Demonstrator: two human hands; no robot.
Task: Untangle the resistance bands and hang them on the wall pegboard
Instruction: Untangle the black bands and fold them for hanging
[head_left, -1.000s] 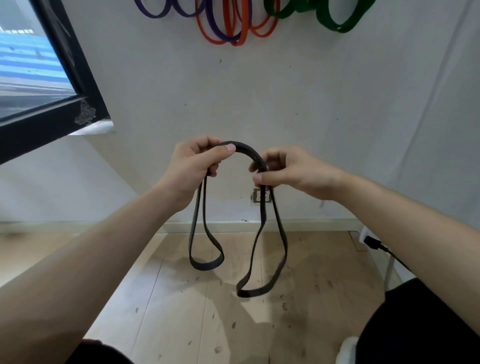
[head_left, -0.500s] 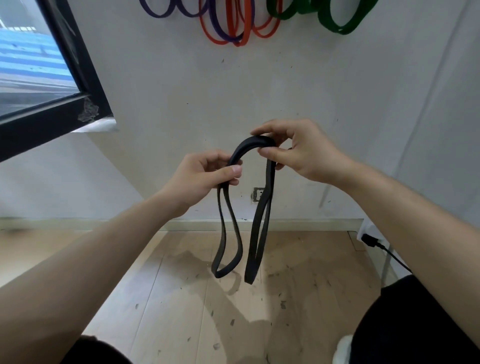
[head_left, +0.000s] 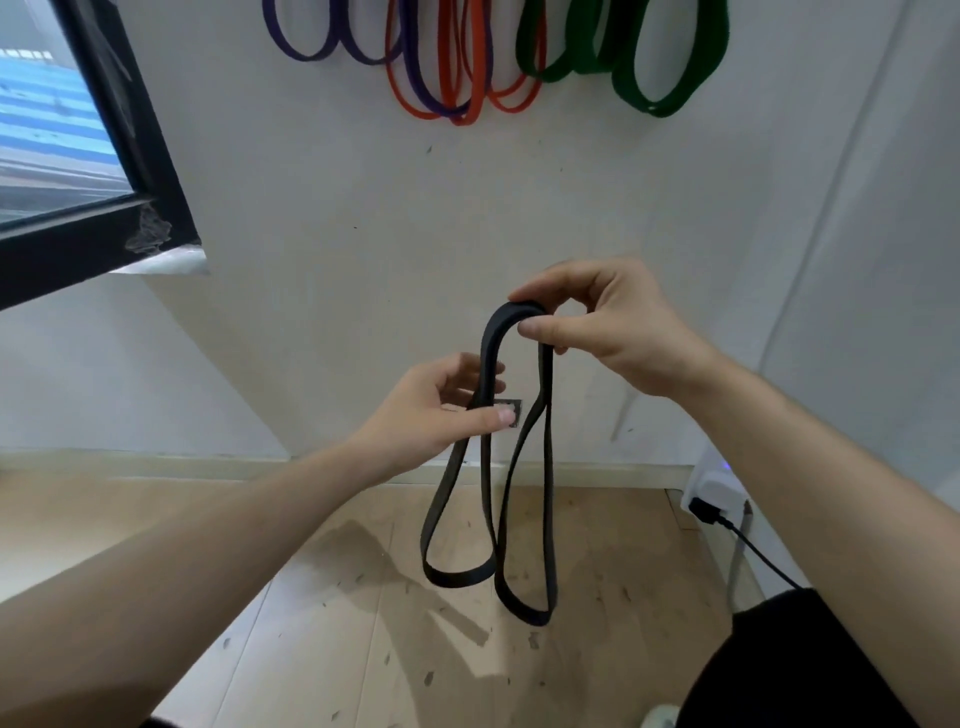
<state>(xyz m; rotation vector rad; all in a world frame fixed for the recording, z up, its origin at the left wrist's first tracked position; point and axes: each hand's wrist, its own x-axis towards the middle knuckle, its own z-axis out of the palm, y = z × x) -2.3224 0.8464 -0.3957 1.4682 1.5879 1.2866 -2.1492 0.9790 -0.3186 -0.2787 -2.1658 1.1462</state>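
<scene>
A black resistance band (head_left: 548, 519) hangs in front of me in two long loops above the floor. My right hand (head_left: 608, 332) pinches the band's top bend between thumb and fingers. Lower and to the left, my left hand (head_left: 441, 410) holds the left strands, its thumb laid across them. On the wall above hang purple bands (head_left: 311, 36), orange bands (head_left: 467, 78) and green bands (head_left: 649, 57); the pegs that carry them are out of frame.
A black-framed window (head_left: 119, 171) stands open at the left. A white power adapter with a black cable (head_left: 722, 514) sits by the wall at the lower right. A small wall socket (head_left: 511, 410) shows behind the band. Light wood floor (head_left: 363, 597) below.
My right hand has lifted the band's top bend higher and to the right. My left hand has slid down the left strands, and the two loops now hang closer together.
</scene>
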